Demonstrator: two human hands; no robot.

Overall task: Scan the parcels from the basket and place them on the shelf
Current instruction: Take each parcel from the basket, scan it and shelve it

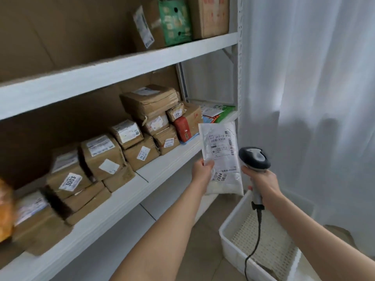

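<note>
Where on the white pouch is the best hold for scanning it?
Pinch the white pouch at its lower left edge, coming from the left, thumb in front, as the left hand does. It is flat and thin, its barcode label sits upper front, and the scanner in the right hand is at its right.

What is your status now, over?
Left hand grips flat white plastic parcel, label showing. Right hand holds grey-black handheld scanner beside it. Nothing between them.

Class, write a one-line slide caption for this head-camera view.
Left hand holds a white plastic mailer parcel beside the grey handheld barcode scanner gripped in the right hand.
</note>
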